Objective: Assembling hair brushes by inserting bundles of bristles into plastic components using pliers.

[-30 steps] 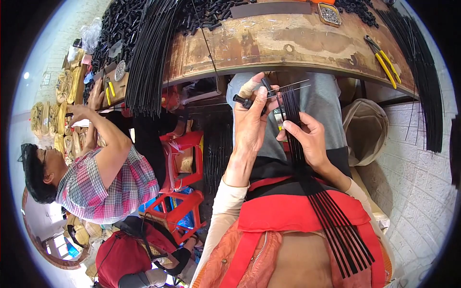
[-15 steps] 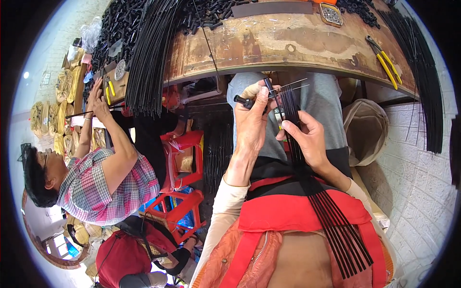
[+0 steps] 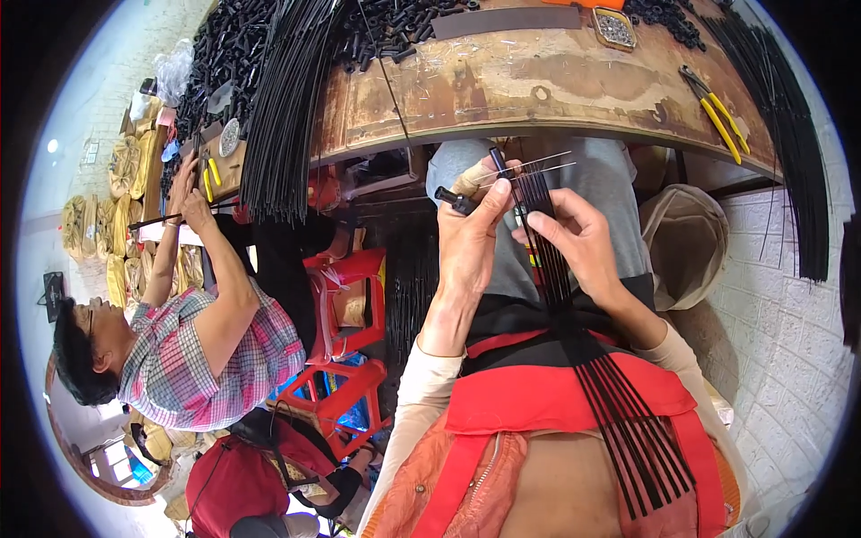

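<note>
A fan of thin black rods [image 3: 628, 430], which look like umbrella ribs, runs from between my hands down over my lap and red apron. My left hand [image 3: 466, 255] is closed on a short black tube [image 3: 456, 200] with a flared end, near the upper ends of the rods. Thin bright wires [image 3: 547, 167] stick out to the right past its thumb. Another dark tube end [image 3: 498, 160] rises by its fingers. My right hand [image 3: 583, 242] pinches the rods from the right side, thumb on top. The ends at the join are partly hidden by fingers.
Ahead is a worn wooden table [image 3: 502, 85] with piled black tubes [image 3: 233, 63], a rod bundle [image 3: 287, 108], a tray of small metal parts [image 3: 614, 29] and yellow-handled pliers [image 3: 722, 121]. A cloth sack [image 3: 686, 242] stands at right. A co-worker [image 3: 206, 359] sits at left, beside red stools [image 3: 350, 305].
My right hand's fingers have shifted slightly up along the rods and curled more. My left hand stays nearly in place. The co-worker's hands have lowered a little.
</note>
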